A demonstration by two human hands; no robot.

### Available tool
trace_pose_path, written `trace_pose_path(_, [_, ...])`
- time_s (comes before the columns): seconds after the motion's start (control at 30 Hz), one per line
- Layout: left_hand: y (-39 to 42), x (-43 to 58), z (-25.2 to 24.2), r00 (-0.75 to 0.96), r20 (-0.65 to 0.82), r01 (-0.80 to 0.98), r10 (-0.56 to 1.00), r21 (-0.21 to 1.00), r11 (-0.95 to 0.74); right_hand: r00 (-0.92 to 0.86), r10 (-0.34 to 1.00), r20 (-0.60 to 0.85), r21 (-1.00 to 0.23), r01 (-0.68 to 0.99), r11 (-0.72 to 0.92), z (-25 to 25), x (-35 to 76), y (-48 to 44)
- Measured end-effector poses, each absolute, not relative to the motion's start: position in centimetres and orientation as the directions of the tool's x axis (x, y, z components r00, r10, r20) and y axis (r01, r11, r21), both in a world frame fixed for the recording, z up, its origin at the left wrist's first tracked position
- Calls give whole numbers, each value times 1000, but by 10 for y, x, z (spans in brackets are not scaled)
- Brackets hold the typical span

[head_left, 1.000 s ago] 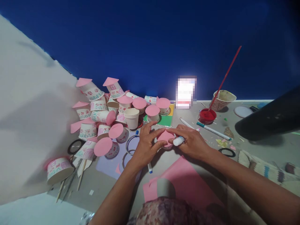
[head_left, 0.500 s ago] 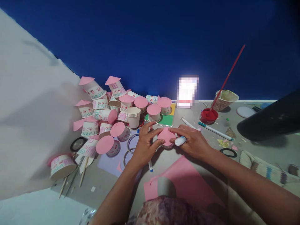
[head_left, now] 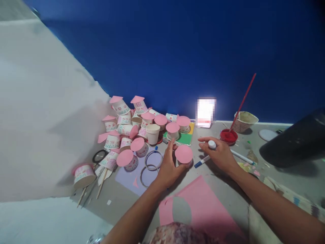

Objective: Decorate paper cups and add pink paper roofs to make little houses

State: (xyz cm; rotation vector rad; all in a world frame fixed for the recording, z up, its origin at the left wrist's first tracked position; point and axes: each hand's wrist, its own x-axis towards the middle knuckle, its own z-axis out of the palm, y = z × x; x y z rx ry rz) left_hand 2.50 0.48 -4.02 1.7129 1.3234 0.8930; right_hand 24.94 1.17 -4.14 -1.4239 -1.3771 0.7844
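My left hand (head_left: 169, 171) curves around the left and near side of a small paper cup (head_left: 187, 163), thumb at its base. On the cup sits a round pink paper cone (head_left: 183, 154). To the right, my right hand (head_left: 218, 153) has its fingers bent around a white tube (head_left: 212, 145), only its round end showing. A white marker with a blue end (head_left: 201, 162) lies just under that hand. The pink sheet with a round hole (head_left: 203, 200) lies in front of me.
Several decorated cups with pink roofs (head_left: 111, 139) are piled at left, near stacked plain cups (head_left: 152, 134). Tape rings (head_left: 153, 160) rest on a lilac sheet (head_left: 127, 179). A red paint pot (head_left: 228, 136) with a brush, a tub (head_left: 245, 121) and a black cylinder (head_left: 291, 142) stand at right.
My right hand has come off the pink cone and moved right with the white tube. My left hand has stayed at the cup. The camera view has shifted.
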Motion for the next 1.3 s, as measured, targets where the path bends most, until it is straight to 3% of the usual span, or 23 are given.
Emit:
trace_pose_path(0.23, [6, 1, -1, -10, 194, 320, 981, 930, -180, 112, 961, 254, -905, 378, 196, -46, 245, 13])
trace_pose_path(0.33, [10, -19, 26, -130, 236, 180, 963, 961, -212, 60, 956, 287, -876, 420, 237, -54, 242, 12])
trace_pose_path(0.5, [17, -44, 42, -48, -30, -290, 998, 957, 14, -52, 930, 364, -804, 487, 342, -66, 242, 10])
trace_pose_path(0.63, [12, -52, 31, -7, -129, -429, 992, 896, 113, -136, 893, 429, -709, 561, 426, -73, 247, 9])
trace_pose_path(0.77, [1, -43, 12, -4, -73, -349, 997, 935, 67, -227, 858, 461, -622, 607, 495, -78, 250, 7])
trace_pose_path(0.9, [-11, -27, -8, -67, 68, -10, 995, 998, -69, -279, 839, 467, -562, 638, 526, -80, 253, 8])
trace_pose_path(1.03, [-17, -18, -17, 32, 132, 256, 991, 957, -136, -267, 841, 471, -550, 656, 517, -83, 257, 12])
trace_pose_path(1.17, [-18, -16, -22, 59, 141, 328, 988, 932, -152, -261, 837, 481, -552, 652, 520, -84, 259, 13])
trace_pose_path(1.3, [-22, -21, -23, 38, 131, 287, 991, 948, -136, -289, 830, 477, -549, 640, 538, -78, 256, 11])
